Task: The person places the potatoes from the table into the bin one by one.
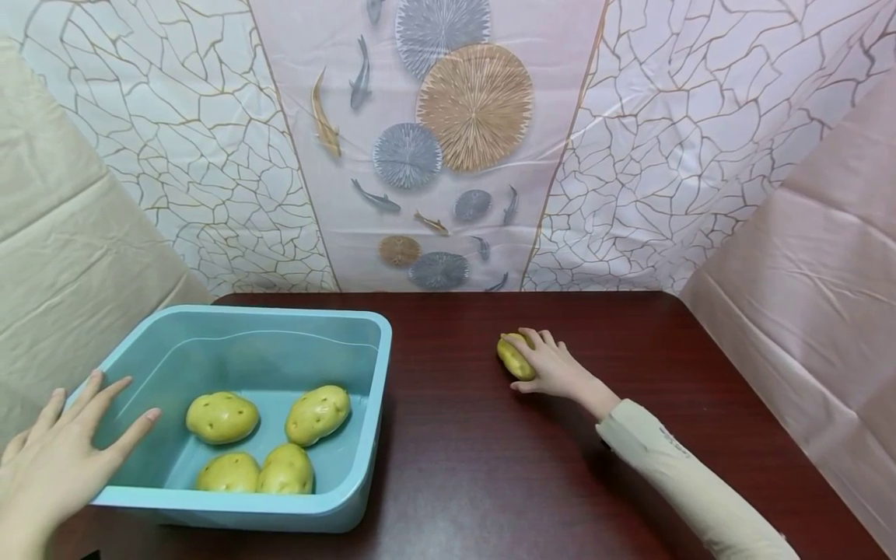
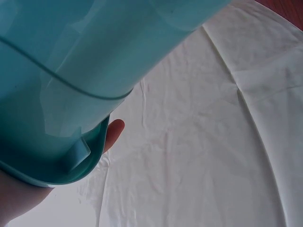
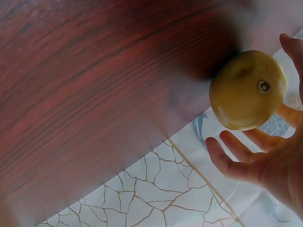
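Observation:
A yellow-green potato (image 1: 514, 359) lies on the dark red-brown table, right of centre. My right hand (image 1: 558, 371) reaches over it from the right, fingers spread. In the right wrist view the thumb stands apart from the potato (image 3: 247, 90), and the other fingers extend close along its far side. At the left, a light blue plastic tub (image 1: 280, 502) has several potatoes on its bottom, among them one potato (image 1: 222, 418) at the left and another (image 1: 318, 414) at the right. My left hand (image 1: 63, 455) is at the tub's left rim with its fingers spread.
The wooden table (image 1: 448, 467) stretches between the tub and the right edge. Behind it hangs a patterned cloth (image 1: 476, 101) with fish and round leaf shapes. Plain pale cloths, one of them a pinkish sheet (image 1: 805, 295) on the right, enclose both sides.

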Demonstrator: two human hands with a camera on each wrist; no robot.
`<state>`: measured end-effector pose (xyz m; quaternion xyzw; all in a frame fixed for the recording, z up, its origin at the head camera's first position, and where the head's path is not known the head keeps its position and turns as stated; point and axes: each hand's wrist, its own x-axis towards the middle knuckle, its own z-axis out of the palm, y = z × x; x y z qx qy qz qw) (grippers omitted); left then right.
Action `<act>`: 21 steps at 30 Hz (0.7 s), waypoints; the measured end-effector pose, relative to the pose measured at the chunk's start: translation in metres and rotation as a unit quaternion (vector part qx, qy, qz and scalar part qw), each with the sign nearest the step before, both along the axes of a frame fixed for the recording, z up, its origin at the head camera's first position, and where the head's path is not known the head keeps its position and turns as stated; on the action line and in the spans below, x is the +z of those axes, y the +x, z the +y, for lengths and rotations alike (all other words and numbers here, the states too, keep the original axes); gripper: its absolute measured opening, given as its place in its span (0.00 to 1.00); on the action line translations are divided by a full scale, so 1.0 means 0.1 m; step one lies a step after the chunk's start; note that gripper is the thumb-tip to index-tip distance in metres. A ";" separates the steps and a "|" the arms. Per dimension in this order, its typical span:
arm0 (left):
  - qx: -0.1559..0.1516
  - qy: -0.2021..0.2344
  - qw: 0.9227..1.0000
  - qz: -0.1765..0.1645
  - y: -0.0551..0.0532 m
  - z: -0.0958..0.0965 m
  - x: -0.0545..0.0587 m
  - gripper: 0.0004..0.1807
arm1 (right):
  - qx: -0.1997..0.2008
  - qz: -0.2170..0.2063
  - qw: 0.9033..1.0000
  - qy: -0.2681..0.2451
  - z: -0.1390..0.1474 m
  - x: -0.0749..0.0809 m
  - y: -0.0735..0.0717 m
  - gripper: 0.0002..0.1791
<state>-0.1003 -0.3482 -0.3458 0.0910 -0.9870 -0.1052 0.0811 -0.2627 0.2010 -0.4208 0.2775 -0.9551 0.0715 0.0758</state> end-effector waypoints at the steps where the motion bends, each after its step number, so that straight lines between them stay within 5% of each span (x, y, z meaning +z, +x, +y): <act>1: 0.000 0.000 1.000 0.000 0.00 0.00 0.00 0.44 | 0.000 0.000 1.000 0.001 0.00 0.00 0.00 0.45; 21: 0.001 -0.003 1.000 0.006 0.00 0.01 0.00 0.43 | -0.006 -0.031 0.999 0.008 -0.06 -0.10 -0.14 0.43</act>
